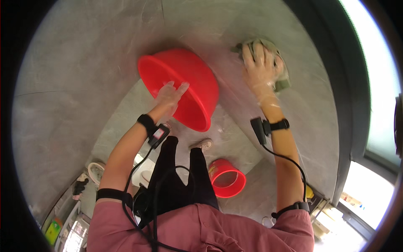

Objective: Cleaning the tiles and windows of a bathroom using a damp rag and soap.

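Observation:
My right hand (259,67), in a clear thin plastic glove, presses a greenish-grey cloth (283,83) flat against the grey marbled wall (302,110) on the right. A large red plastic basin (201,85) is tilted on its side in the corner, its opening facing me and down. My left hand (170,94), gloved the same way, is at the basin's rim with thumb and forefinger spread; whether it grips the rim cannot be told. Straps and black devices sit on both wrists.
A red bucket (228,184) stands on the floor near my legs. A dark window frame (346,78) runs down the right side. A white toilet (143,176) is partly visible behind my left arm. Black cables hang from both arms. Boxes (327,217) lie at the lower right.

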{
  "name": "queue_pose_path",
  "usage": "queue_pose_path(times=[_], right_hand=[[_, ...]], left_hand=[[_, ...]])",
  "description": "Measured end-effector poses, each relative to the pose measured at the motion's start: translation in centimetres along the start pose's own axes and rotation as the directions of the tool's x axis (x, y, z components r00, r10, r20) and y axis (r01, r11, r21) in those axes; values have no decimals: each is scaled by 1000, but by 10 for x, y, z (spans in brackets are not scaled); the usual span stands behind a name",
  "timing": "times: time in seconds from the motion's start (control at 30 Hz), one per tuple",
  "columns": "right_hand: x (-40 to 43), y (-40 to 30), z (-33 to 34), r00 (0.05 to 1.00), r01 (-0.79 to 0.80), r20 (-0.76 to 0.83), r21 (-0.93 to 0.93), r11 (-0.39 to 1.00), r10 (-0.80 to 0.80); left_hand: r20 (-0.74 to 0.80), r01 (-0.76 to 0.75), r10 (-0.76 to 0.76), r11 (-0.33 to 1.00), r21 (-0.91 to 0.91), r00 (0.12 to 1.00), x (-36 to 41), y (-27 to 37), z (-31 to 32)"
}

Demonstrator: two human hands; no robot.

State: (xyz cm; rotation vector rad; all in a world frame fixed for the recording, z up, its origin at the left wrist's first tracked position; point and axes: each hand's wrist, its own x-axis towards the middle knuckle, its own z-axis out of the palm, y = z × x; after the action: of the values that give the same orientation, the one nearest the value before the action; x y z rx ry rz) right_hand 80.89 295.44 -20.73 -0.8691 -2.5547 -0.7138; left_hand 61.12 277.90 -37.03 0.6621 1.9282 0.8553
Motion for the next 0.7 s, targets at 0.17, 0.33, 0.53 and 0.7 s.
queue_pose_path(times=[0.17,0.33,0.53,0.7], right_hand=[[-77,-38,15,779,507,443,-30,861,-444],[-145,-10,43,396,464,745,343,817,-537],[5,-78,41,536,668,568,168,725,-625],[156,-148,42,825,510,284,1,860,-489]], left_hand=[[-267,134,-118,990,42,957,13,-36,-29],[-283,64,-125,974,-217,951,20,-48,-13],[-226,-257,448,783,566,865,-21,-87,-53],[-524,-209,-81,856,-472,848,-53,-92,-66]])
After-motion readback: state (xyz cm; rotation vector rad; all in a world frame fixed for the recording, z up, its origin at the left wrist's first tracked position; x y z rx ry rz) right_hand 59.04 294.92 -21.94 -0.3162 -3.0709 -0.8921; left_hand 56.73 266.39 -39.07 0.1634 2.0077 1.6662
